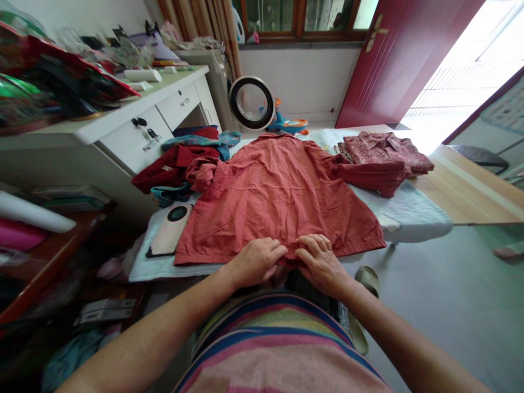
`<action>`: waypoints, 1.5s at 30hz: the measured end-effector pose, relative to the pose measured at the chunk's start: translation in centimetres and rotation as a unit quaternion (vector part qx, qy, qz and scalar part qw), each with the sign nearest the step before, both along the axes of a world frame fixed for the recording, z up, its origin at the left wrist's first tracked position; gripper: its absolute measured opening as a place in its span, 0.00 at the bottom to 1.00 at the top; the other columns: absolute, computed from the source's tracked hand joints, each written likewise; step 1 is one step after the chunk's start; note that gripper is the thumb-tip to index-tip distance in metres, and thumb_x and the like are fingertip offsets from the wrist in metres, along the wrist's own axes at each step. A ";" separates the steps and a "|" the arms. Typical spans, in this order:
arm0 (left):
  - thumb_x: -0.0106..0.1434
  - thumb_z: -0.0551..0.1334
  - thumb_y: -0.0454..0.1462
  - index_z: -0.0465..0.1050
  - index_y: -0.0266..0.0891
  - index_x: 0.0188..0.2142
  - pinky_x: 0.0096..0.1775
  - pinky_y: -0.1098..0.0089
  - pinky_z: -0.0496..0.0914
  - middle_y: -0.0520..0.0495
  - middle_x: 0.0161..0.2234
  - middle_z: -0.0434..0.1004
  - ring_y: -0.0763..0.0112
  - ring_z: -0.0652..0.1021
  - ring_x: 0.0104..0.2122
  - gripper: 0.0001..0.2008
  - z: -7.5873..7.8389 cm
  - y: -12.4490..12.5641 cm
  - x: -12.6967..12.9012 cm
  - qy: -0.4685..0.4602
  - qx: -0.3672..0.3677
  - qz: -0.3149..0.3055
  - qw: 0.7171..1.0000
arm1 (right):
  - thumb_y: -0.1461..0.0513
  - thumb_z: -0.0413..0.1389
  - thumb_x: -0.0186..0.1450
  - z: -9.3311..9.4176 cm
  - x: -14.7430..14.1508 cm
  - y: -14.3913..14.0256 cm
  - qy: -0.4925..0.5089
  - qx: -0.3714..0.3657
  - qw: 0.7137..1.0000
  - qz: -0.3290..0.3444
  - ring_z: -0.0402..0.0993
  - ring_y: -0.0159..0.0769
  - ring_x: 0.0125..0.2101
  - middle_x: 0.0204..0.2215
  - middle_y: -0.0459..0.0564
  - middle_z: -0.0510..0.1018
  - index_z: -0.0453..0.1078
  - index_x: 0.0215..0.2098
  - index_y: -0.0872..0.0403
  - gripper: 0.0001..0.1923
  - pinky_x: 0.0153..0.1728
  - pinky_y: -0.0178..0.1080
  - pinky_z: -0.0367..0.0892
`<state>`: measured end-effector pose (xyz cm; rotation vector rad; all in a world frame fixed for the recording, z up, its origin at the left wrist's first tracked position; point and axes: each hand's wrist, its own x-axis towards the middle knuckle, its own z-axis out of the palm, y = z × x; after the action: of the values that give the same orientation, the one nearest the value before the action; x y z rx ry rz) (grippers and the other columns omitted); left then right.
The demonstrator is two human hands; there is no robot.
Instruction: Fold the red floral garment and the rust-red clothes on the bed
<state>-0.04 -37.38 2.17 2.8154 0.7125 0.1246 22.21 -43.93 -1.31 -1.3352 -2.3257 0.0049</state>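
A rust-red jacket [282, 191] lies spread out in front of me, its collar at the far end and its gathered hem towards my body. One sleeve stretches out to the right; the other is bunched at the left. Both my hands are at the middle of the near hem, close together. The fingers of my left hand [262, 259] are closed on the hem from the left. From the right, my right hand [317, 256] pinches the same edge. My thumbs are partly hidden below the cloth.
A light blue cloth [421, 204] covers the table. At left lie a flat beige device [170, 229] with a dark round spot and crumpled red clothes [176, 164]. Folded patterned clothes [380, 150] sit at right. A white desk [139, 142] flanks the left side.
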 end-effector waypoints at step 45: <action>0.62 0.62 0.35 0.68 0.40 0.34 0.36 0.69 0.65 0.49 0.35 0.73 0.67 0.72 0.36 0.03 -0.2 -0.3 1.0 -0.060 -0.041 0.074 0.995 | 0.66 0.51 0.69 2.9 -1.1 1.8 0.085 -0.141 0.982 0.091 0.66 0.35 0.34 0.31 0.48 0.72 0.69 0.33 0.54 0.07 0.36 0.37 0.62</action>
<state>1.00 -37.71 1.95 2.6501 0.8773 0.2803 21.14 -42.11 1.56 -1.1881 -2.3527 0.5033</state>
